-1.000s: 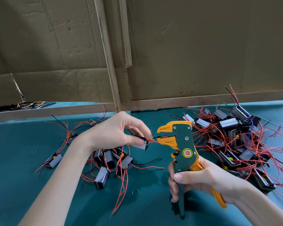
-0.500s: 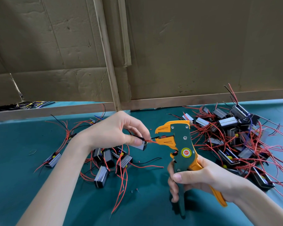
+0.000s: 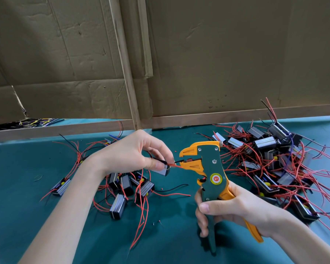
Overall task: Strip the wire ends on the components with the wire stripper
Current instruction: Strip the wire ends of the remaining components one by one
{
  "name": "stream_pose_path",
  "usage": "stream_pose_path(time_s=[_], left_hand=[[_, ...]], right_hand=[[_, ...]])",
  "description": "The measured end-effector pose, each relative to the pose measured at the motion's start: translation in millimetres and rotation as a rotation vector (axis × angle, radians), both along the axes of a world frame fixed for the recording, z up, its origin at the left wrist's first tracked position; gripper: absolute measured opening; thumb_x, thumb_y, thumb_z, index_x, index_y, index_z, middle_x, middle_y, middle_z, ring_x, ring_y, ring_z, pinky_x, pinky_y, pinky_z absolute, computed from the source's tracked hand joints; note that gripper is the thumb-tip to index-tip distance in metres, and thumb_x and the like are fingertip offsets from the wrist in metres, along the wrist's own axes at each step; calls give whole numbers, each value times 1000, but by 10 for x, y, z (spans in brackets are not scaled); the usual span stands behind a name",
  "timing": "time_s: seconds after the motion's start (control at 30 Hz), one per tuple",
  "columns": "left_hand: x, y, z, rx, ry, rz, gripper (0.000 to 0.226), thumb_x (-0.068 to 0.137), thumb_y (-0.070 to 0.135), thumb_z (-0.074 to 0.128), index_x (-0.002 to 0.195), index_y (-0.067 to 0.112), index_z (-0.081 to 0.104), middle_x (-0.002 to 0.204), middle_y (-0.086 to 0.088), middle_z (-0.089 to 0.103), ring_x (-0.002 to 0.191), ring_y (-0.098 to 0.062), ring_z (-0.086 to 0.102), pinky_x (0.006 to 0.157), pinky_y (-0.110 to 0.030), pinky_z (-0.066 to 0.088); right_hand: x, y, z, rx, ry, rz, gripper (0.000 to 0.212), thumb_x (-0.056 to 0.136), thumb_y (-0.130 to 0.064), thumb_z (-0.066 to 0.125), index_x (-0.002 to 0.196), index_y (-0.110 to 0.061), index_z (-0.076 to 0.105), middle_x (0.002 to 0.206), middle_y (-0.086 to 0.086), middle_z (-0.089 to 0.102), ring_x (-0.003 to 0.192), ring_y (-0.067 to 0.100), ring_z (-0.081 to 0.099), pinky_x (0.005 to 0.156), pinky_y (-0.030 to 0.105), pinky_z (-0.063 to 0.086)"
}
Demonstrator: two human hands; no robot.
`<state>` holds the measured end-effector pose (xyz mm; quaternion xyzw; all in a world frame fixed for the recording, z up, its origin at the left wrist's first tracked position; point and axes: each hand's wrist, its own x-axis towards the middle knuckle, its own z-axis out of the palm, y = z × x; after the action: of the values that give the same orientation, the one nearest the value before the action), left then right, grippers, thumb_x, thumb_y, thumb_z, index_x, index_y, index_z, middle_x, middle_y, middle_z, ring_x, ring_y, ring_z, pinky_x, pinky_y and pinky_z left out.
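Above the teal counter [image 3: 27, 216], the left hand [image 3: 133, 153] holds in a pinch grip 1 small grey box component [image 3: 163, 171], its red wire [image 3: 176, 165] entering the green-and-orange wire stripper [image 3: 208, 168] clenched by the right hand [image 3: 236, 208]; the tangled pile of components [image 3: 274, 164] beyond probably still waits.

Wire stripper [image 3: 212, 169] dark green with orange head and handle, round red-and-yellow sticker [image 3: 216, 179]. Components [image 3: 265, 144] black with silver-grey striped faces; wires [image 3: 175, 195] mostly red, a few black. Desk cover [image 3: 17, 206] teal, cardboard [image 3: 236, 54] plain brown.
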<state>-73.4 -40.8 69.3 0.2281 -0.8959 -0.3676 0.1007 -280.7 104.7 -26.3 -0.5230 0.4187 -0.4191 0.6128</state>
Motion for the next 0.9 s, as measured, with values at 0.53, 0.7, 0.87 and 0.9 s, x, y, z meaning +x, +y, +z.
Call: stream_pose_path(time_s=[0.53,0.7,0.87,0.9], left_hand=[[-15,4,-14,-1,5,-1,30,81,-1,71,85,28,75,94,6,74,94,-13,68,93,-33,50],[-17,3,-9,-4,-3,2,27,82,-1,71,86,26,75,94,8,74,94,-12,68,93,-34,51],[-7,-7,-12,-8,5,1,26,82,-2,71,87,22,75,93,-1,74,93,-15,68,92,-34,51],[-4,-8,-12,-8,6,1,26,82,-3,71,87,22,75,93,-2,74,93,-15,68,92,-34,51]], right_hand=[[2,3,17,-21,20,11,14,85,-18,69,86,-10,58,77,17,62,74,35,63,79,49,47],[27,13,27,-25,23,-9,13,85,-18,70,84,-11,59,74,16,62,71,34,63,73,42,51],[67,11,22,-38,31,-45,16,83,-25,72,79,-14,60,67,14,62,62,32,62,67,39,51],[76,10,18,-38,35,-54,18,82,-28,73,79,-15,60,66,13,62,61,31,62,66,38,50]])
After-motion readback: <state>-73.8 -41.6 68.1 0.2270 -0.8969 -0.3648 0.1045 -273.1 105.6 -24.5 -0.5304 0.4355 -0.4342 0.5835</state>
